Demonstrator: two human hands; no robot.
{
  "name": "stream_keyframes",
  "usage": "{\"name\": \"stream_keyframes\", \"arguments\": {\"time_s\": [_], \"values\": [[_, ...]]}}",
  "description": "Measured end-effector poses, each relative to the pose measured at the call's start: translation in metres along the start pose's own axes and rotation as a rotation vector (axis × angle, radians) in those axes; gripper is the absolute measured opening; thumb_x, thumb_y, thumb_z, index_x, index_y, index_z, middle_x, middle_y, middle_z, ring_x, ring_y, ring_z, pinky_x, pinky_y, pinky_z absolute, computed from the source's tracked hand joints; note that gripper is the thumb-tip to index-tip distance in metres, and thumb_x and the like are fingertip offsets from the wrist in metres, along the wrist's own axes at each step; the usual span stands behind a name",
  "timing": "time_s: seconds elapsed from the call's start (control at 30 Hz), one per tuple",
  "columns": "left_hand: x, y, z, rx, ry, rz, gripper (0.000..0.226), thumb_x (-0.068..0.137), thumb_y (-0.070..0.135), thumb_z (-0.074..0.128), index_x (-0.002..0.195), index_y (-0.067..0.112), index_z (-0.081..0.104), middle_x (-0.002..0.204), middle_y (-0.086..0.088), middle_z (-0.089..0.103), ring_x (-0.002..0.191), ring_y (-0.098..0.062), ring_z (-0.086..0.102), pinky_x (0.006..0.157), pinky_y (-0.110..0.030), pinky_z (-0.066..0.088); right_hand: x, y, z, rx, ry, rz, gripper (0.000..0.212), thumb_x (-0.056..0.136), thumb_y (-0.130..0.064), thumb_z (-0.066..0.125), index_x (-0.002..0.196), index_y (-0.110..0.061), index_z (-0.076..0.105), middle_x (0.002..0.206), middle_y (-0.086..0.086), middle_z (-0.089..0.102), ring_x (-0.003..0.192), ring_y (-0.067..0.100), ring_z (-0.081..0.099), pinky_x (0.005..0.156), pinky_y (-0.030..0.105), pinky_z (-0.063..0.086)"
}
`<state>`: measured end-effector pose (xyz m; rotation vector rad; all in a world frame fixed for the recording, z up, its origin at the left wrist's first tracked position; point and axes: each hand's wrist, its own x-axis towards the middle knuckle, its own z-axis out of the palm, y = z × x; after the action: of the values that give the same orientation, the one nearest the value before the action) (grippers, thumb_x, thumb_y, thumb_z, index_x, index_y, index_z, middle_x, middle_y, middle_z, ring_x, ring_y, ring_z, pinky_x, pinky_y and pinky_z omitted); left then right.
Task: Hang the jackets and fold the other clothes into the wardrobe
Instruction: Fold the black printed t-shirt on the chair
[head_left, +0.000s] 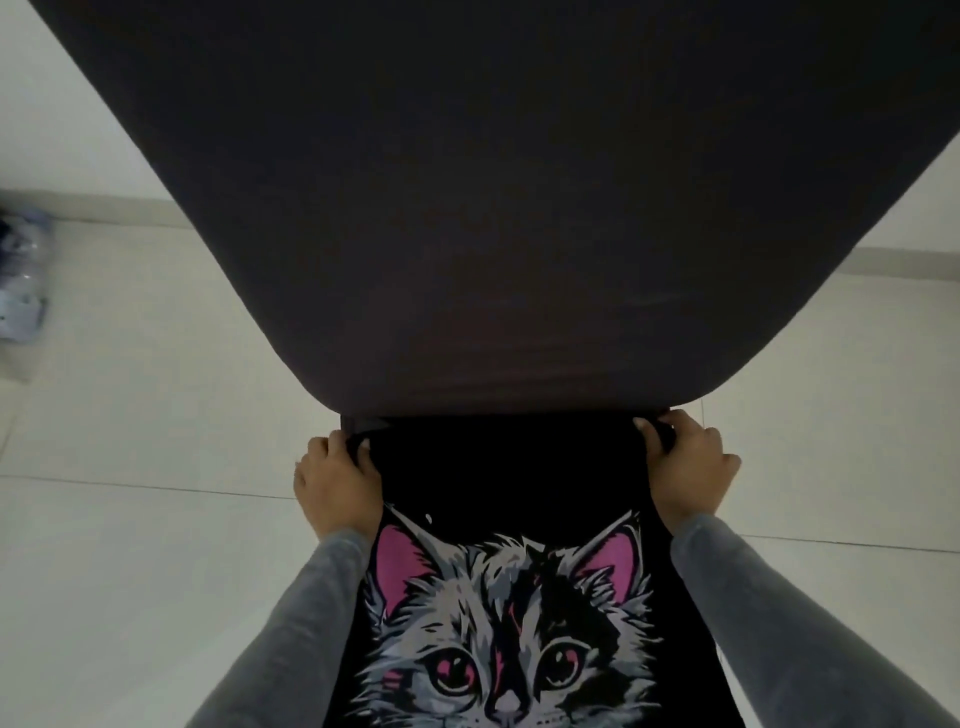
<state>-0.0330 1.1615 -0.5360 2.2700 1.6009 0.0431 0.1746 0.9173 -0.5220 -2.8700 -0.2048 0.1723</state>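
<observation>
No text, label, brand, number or sign can be read anywhere in the frame; the only printed mark is a wordless picture of a cat's face on the black shirt (498, 623) at the lower centre.
</observation>
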Motion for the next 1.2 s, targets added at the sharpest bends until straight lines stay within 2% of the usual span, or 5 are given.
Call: {"name": "stream_keyframes", "arguments": {"time_s": [0.17, 0.33, 0.6, 0.97, 1.2], "values": [[-0.023, -0.003, 0.001, -0.128, 0.166, 0.269, 0.024, 0.090, 0.016, 0.050, 0.108, 0.002, 0.055, 0.116, -0.017, 0.054, 0.106, -0.033, 0.050, 0.092, -0.044, 0.041, -0.017, 0.005, 0.007, 0.133, 0.098, 0.084, 0.030, 0.092, -0.026, 0.055, 0.119, -0.012, 0.053, 0.121, 0.011, 0.050, 0.115, 0.030, 0.044, 0.098, 0.047, 0.026], [-0.051, -0.006, 0.007, 0.021, -0.103, 0.757, 0.036, 0.098, 0.035, 0.030, 0.118, 0.017, 0.053, 0.126, -0.005, 0.054, 0.120, -0.022, 0.047, 0.094, -0.037, 0.044, -0.069, 0.014, 0.014, 0.193, 0.050, -0.157, 0.032, 0.087, -0.029, 0.038, 0.111, -0.015, 0.054, 0.112, 0.008, 0.056, 0.102, 0.027, 0.051, 0.083, 0.039, 0.036], [-0.039, 0.003, 0.018, 0.321, -0.362, 0.724, 0.056, 0.098, 0.044, 0.021, 0.145, 0.015, 0.034, 0.151, -0.009, 0.032, 0.140, -0.023, 0.023, 0.114, -0.038, 0.016, -0.061, 0.041, 0.029, 0.107, -0.282, 0.159, 0.052, 0.100, -0.037, 0.029, 0.148, -0.018, 0.027, 0.148, 0.007, 0.037, 0.138, 0.027, 0.032, 0.108, 0.044, 0.033], [-0.038, 0.005, 0.005, 0.308, -0.590, 0.755, 0.087, 0.073, 0.073, -0.023, 0.145, 0.025, -0.009, 0.151, 0.006, -0.020, 0.142, -0.013, -0.017, 0.113, -0.028, -0.011, -0.167, 0.025, 0.035, 0.062, -0.224, 0.128, 0.059, 0.096, -0.039, 0.015, 0.147, -0.014, 0.029, 0.155, 0.007, 0.022, 0.144, 0.017, 0.007, 0.117, 0.042, 0.011], [-0.002, 0.001, -0.015, 0.369, -0.689, 0.937, 0.080, 0.086, 0.070, -0.001, 0.151, 0.023, -0.002, 0.153, 0.005, -0.022, 0.145, -0.016, -0.015, 0.118, -0.031, -0.001, -0.247, -0.027, 0.046, 0.125, -0.112, 0.367, 0.057, 0.100, -0.044, 0.013, 0.145, -0.015, 0.032, 0.153, 0.005, 0.026, 0.146, 0.010, -0.002, 0.116, 0.032, 0.002]]}}
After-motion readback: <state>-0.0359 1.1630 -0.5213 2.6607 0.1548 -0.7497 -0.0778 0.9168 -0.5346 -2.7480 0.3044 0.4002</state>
